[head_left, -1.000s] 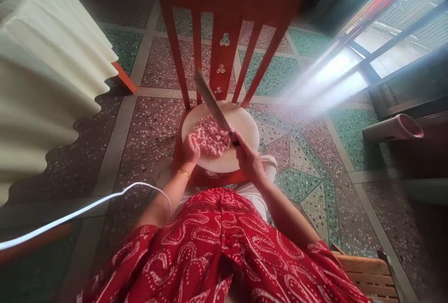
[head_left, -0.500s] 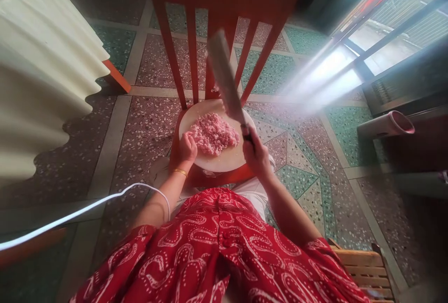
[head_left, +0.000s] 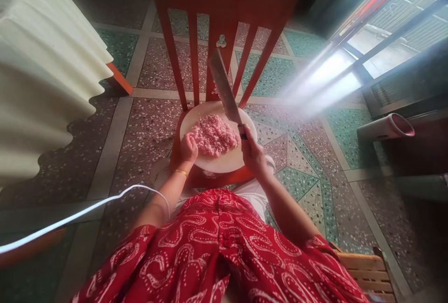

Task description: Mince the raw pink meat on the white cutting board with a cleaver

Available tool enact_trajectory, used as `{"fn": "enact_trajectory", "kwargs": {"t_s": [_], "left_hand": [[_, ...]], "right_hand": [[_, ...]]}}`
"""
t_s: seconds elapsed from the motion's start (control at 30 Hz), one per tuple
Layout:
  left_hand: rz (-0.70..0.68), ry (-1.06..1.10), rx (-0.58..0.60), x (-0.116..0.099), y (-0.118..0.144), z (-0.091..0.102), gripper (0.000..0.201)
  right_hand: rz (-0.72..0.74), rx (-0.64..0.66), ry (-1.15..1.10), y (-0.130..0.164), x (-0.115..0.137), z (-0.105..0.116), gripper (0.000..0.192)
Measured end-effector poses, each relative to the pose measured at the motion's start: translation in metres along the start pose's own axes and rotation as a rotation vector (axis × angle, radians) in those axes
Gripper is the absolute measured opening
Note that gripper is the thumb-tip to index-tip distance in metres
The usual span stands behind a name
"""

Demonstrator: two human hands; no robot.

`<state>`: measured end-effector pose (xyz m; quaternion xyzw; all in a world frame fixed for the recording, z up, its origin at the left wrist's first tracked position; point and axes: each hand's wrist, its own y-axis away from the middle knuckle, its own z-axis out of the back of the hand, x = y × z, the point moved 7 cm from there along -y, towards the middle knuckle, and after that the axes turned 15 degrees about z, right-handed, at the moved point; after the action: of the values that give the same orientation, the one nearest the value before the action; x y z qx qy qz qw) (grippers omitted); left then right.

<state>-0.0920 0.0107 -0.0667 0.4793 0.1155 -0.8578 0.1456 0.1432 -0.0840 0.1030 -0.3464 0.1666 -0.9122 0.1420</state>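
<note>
A round white cutting board (head_left: pixel 229 160) lies on the seat of a red chair (head_left: pixel 224 18). On it sits a heap of pink minced meat (head_left: pixel 214 135). My right hand (head_left: pixel 252 151) grips the handle of a cleaver (head_left: pixel 224 89), whose blade is raised above the meat and points away from me. My left hand (head_left: pixel 189 148), fingers curled, rests at the board's left edge against the meat. A gold bangle is on that wrist.
Corrugated cream sheeting (head_left: pixel 45 69) stands at the left. A white cable (head_left: pixel 80 214) crosses the terrazzo floor (head_left: pixel 308 172). At the right are a bright window (head_left: pixel 381 37) and a pink-rimmed tube (head_left: pixel 388 128). A wooden slatted seat (head_left: pixel 367 272) shows at bottom right.
The cleaver went from low across the meat to raised high, and has now come partway down. The meat heap is spread wider. My left hand stayed at the board's edge.
</note>
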Motion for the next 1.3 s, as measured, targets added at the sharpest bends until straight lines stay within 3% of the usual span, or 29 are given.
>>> {"fn": "enact_trajectory", "kwargs": {"t_s": [0.07, 0.13, 0.2, 0.27, 0.37, 0.47, 0.53, 0.6, 0.67, 0.83, 0.9, 0.97, 1.03, 1.1, 1.17, 1.3], "left_hand": [[-0.009, -0.011, -0.002, -0.001, 0.000, 0.000, 0.025], [-0.022, -0.015, -0.003, -0.002, 0.000, 0.001, 0.024], [-0.024, -0.014, 0.011, -0.002, 0.000, 0.001, 0.023], [-0.021, -0.009, 0.025, -0.002, 0.000, 0.000, 0.023], [-0.019, -0.003, 0.023, -0.002, 0.000, -0.001, 0.024], [-0.012, -0.010, 0.021, -0.001, -0.001, -0.002, 0.024], [-0.004, -0.020, 0.019, -0.001, -0.001, -0.001, 0.023], [-0.001, -0.025, 0.023, -0.002, -0.001, 0.000, 0.022], [-0.003, -0.032, 0.040, -0.004, 0.000, 0.000, 0.022], [-0.007, -0.017, 0.020, -0.010, 0.002, 0.003, 0.021], [-0.009, -0.007, 0.020, -0.010, 0.001, 0.002, 0.021], [-0.005, -0.020, 0.025, -0.007, 0.001, 0.000, 0.022], [-0.007, -0.034, 0.030, -0.004, 0.000, -0.001, 0.022], [-0.013, -0.039, 0.042, -0.002, 0.000, -0.001, 0.023], [-0.019, -0.039, 0.050, -0.002, 0.000, -0.002, 0.023], [-0.028, -0.029, 0.032, -0.004, 0.000, -0.002, 0.023]], "right_hand": [[-0.061, 0.068, 0.002, 0.005, -0.017, -0.023, 0.049], [-0.193, 0.240, 0.019, 0.015, -0.038, -0.048, 0.047], [-0.278, 0.347, 0.036, 0.021, -0.046, -0.052, 0.045], [-0.239, 0.292, 0.025, 0.014, -0.035, -0.035, 0.044], [-0.060, 0.066, -0.037, -0.007, -0.004, -0.002, 0.045], [0.028, -0.068, -0.058, -0.013, 0.001, -0.005, 0.049], [-0.044, 0.039, -0.042, -0.004, -0.016, -0.030, 0.049], [-0.179, 0.245, -0.019, 0.012, -0.037, -0.056, 0.047], [-0.252, 0.325, -0.007, 0.021, -0.045, -0.058, 0.045], [-0.031, 0.011, -0.073, -0.002, -0.010, -0.011, 0.046], [0.023, -0.061, -0.084, -0.006, -0.006, -0.011, 0.048], [-0.036, 0.037, -0.060, 0.001, -0.019, -0.032, 0.048], [-0.181, 0.229, -0.013, 0.016, -0.039, -0.057, 0.047], [-0.280, 0.326, 0.012, 0.027, -0.049, -0.062, 0.044], [-0.241, 0.252, -0.011, 0.023, -0.038, -0.046, 0.042], [-0.007, -0.016, -0.060, -0.002, 0.002, -0.005, 0.045]]}}
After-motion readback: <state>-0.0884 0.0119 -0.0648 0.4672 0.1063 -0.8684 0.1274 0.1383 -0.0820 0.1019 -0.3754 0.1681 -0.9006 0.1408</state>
